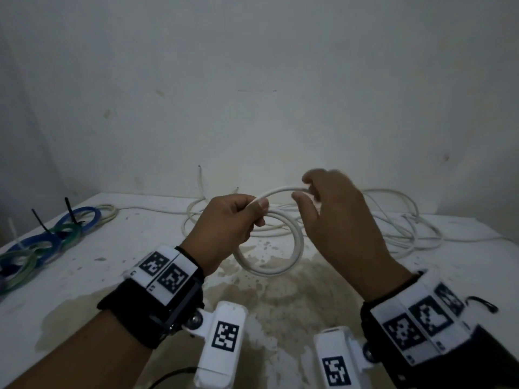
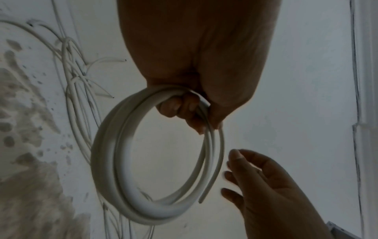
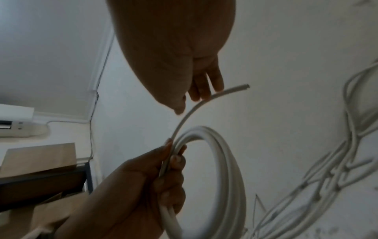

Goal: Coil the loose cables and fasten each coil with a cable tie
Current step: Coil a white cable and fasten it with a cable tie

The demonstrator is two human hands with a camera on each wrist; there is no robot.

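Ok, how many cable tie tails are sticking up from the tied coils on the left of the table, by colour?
Black plastic cable ties: 2
White plastic cable tie: 1
Total: 3 in the head view. Any others would be hidden among the coils.

A plain whitish wall (image 1: pixel 252 80) fills the background, marked with a few small smudges, and the light is dim and greyish. Below it lies a white surface (image 1: pixel 118 276) blotched with brownish stains and dark specks. In the right wrist view a thin dark wire (image 3: pixel 102 64) runs down a wall corner, beside a pale boxy unit (image 3: pixel 18 122) and a brown board (image 3: pixel 40 156) on dark furniture (image 3: pixel 40 186).
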